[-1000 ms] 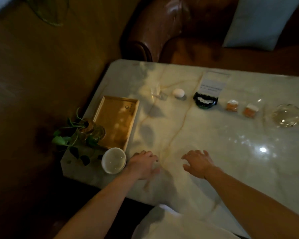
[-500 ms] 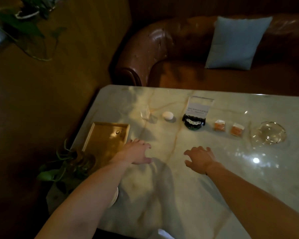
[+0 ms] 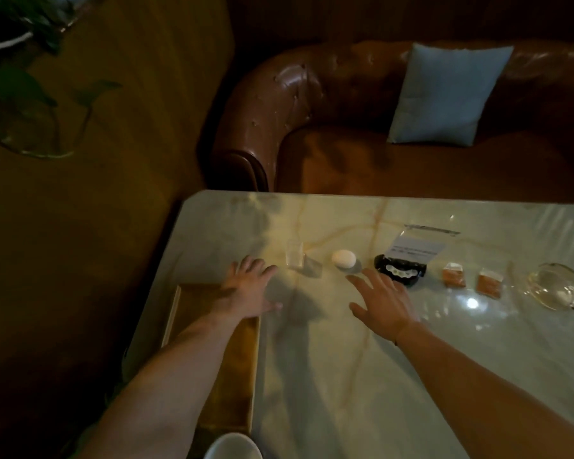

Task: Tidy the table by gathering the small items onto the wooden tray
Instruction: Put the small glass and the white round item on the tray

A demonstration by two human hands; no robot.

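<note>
The wooden tray [image 3: 239, 369] lies at the table's left edge, partly under my left forearm. In a row across the marble top sit a small clear glass [image 3: 294, 259], a white egg-shaped item [image 3: 344, 258], a black oval object [image 3: 400, 270] and two orange packets [image 3: 454, 275] [image 3: 489, 282]. My left hand [image 3: 251, 289] hovers open, fingers spread, just left of the glass. My right hand [image 3: 383, 298] is open too, fingertips close to the white item and the black object. Neither hand holds anything.
A glass ashtray [image 3: 557, 289] sits at the right. A clear card stand [image 3: 417, 245] rises behind the black object. A white cup [image 3: 232, 447] is at the near edge beside the tray. A brown leather sofa [image 3: 312, 111] with a blue cushion [image 3: 444, 94] lies beyond the table.
Both hands have reached forward across the table toward the row of small items. The view has tilted up, so the sofa shows and the plant has dropped out of view.
</note>
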